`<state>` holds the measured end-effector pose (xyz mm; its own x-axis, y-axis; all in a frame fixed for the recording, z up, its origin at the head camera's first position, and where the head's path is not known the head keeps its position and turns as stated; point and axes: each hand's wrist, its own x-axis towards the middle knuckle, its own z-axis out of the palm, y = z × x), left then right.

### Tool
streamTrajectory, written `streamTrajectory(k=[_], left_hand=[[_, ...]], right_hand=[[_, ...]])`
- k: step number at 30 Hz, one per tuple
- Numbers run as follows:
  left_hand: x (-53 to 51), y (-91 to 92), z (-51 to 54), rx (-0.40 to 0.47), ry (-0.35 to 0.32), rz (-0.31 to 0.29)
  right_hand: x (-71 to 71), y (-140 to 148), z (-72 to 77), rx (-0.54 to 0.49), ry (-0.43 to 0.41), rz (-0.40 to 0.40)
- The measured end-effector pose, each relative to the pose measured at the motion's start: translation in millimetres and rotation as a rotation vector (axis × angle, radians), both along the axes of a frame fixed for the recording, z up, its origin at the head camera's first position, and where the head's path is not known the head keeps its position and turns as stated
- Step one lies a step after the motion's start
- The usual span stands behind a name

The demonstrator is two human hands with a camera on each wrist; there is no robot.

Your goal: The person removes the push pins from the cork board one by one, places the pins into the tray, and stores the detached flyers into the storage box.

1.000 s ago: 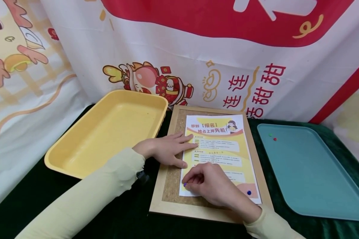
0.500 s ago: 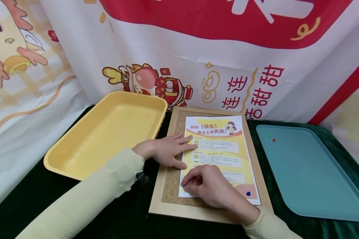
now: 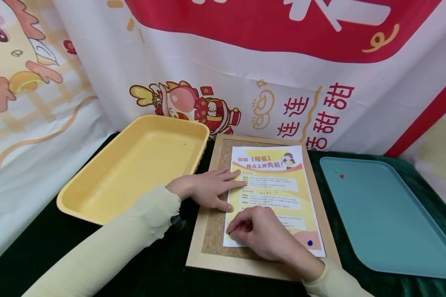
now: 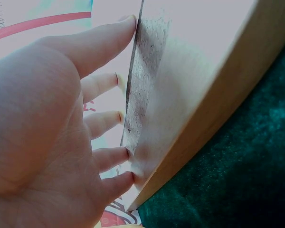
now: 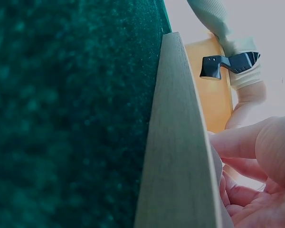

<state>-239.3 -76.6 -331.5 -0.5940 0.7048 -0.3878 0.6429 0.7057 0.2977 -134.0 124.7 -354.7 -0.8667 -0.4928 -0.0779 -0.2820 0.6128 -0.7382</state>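
1. Head view, lower centre of the frame: a printed sheet (image 3: 276, 194) is laid flat on a wood-framed cork board (image 3: 214, 231), with a blue pin (image 3: 310, 243) set at its lower right corner
2. Same view: the left hand (image 3: 212, 189) is spread across the sheet's left edge; by the right hand (image 3: 262, 231), at the lower left corner, what looks like a dark pin (image 3: 228, 234) is pinched, mostly hidden by the fingertips
3. Same view: a yellow tray (image 3: 141, 165) is seen left of centre; at right, a small red piece (image 3: 342, 176) and a small green piece (image 3: 336, 170) are held in a teal tray (image 3: 386, 231)
4. Left wrist view: splayed fingers are shown at left; the sheet is judged light, bendable and easily creased or slid, best steadied flat-handed near its margin
5. Right wrist view: the bent fingers at lower right are partly hidden by the board's edge, so the pinch cannot be confirmed here; the dark pin is judged tiny, stiff and sharp, best taken by its head
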Motion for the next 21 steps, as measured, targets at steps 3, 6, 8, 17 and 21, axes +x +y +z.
streamTrajectory(k=[3,6,8,17,21], left_hand=[[-0.4,0.8,0.0,-0.002,-0.004,-0.002],[-0.2,-1.0,0.3,0.001,-0.003,0.002],[0.4,-1.8,0.5,0.006,0.003,0.003],[3.6,-12.0,0.8,0.046,-0.002,0.030],[-0.7,-1.1,0.0,0.060,-0.002,-0.008]], right_hand=[[0.4,0.5,0.2,-0.002,0.007,0.002],[0.1,-1.0,1.2,-0.006,0.013,0.011],[0.0,-2.0,1.6,-0.007,0.016,0.011],[-3.0,-8.4,-1.4,-0.019,0.040,0.034],[-1.1,-0.2,-1.1,-0.008,0.043,-0.004]])
